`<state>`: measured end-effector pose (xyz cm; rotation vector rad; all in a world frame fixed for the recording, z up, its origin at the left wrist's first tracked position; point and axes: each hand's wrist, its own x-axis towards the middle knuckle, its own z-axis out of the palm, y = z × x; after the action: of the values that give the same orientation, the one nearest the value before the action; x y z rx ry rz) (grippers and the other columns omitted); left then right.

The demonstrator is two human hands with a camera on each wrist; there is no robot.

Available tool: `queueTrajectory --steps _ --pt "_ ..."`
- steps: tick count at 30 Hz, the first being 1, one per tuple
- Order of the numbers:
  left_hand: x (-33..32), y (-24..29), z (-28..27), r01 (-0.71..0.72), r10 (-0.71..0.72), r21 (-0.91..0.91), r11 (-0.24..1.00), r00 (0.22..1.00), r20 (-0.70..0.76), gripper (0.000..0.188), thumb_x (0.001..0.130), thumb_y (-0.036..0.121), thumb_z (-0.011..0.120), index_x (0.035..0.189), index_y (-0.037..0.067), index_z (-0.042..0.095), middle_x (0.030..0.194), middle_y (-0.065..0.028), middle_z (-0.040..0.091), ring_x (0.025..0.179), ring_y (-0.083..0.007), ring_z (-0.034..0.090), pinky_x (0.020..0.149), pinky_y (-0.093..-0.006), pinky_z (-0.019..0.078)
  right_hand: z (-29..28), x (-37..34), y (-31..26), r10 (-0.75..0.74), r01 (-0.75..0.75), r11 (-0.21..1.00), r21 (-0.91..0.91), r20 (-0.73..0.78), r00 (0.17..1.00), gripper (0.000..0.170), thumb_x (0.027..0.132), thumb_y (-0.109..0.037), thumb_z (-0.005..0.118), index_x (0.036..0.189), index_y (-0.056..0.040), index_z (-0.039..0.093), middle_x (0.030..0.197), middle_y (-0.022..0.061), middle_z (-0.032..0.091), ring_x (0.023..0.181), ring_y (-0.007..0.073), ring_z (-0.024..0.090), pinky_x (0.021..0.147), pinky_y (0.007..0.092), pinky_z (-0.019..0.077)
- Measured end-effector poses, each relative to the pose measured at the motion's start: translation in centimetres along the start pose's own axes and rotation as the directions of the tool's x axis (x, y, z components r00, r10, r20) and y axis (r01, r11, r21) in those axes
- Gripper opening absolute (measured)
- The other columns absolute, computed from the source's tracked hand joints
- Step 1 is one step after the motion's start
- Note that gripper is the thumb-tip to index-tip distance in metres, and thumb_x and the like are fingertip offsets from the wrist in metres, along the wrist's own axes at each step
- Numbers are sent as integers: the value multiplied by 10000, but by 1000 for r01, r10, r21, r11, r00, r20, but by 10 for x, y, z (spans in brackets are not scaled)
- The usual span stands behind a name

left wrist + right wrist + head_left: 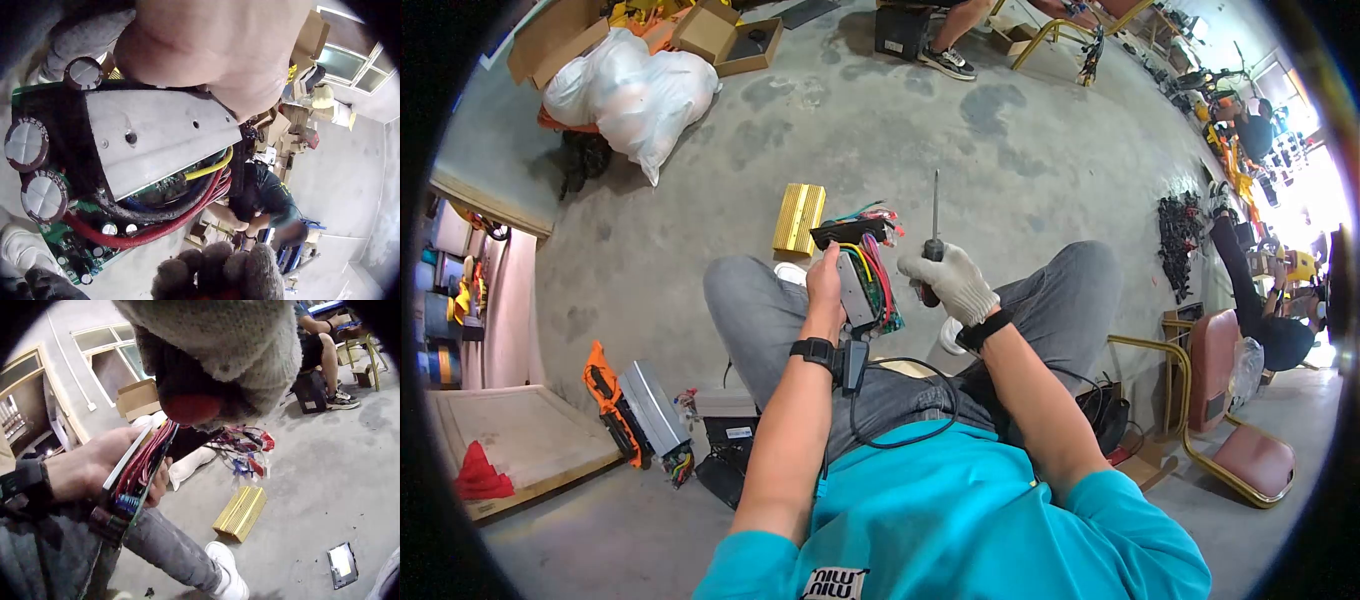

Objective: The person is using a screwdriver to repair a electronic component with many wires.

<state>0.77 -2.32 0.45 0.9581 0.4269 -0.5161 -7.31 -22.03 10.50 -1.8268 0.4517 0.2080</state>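
My bare left hand (826, 285) grips a green circuit board (75, 247) with a grey metal heat plate (156, 140), large capacitors and red, yellow and black wires. A black end panel (847, 232) with loose wires and connectors (250, 453) hangs off its far end. In a knitted glove, my right hand (956, 284) holds a screwdriver (936, 205) by its dark handle, the shaft pointing away from me. The screwdriver is to the right of the board, apart from it. In the right wrist view the glove covers part of the wires.
A yellow ribbed metal case (800, 218) lies on the floor past my left knee. White bags (635, 95) and an open cardboard box (730, 45) are at the back left. A silver case (652, 408) stands at the left, a chair (1250, 465) at the right. Another person sits ahead.
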Motion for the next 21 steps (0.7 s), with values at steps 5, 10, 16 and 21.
queueTrajectory --steps 5,10,16,21 --pt "10 -11 -18 1 -4 134 991 1000 18 329 1055 357 568 1015 58 697 879 -64 735 722 -194 713 674 -350 593 24 -15 10 53 -52 999 13 -16 998 370 900 -371 726 993 -14 696 754 40 660 627 109 594 556 291 462" --pt "-9 2 -11 6 -15 200 980 999 47 340 1080 356 523 1100 58 686 967 -55 739 803 -170 714 737 -337 587 28 -9 3 -26 32 999 -23 220 975 504 937 -403 696 1236 1 664 894 52 707 736 112 620 648 301 497" --pt "-33 18 7 -135 73 281 950 973 219 415 1105 459 466 1216 95 631 985 -1 683 908 -127 675 845 -314 554 21 3 15 61 -124 983 136 394 917 378 904 -301 717 1111 13 678 800 19 644 640 90 568 556 284 443" --pt "-34 42 4 -176 224 482 858 974 -42 537 1076 517 508 1274 20 554 1045 -84 667 945 -183 677 844 -328 551 -3 12 26 24 -132 892 432 246 969 248 873 -185 734 1053 -20 690 811 15 665 610 98 583 526 262 429"
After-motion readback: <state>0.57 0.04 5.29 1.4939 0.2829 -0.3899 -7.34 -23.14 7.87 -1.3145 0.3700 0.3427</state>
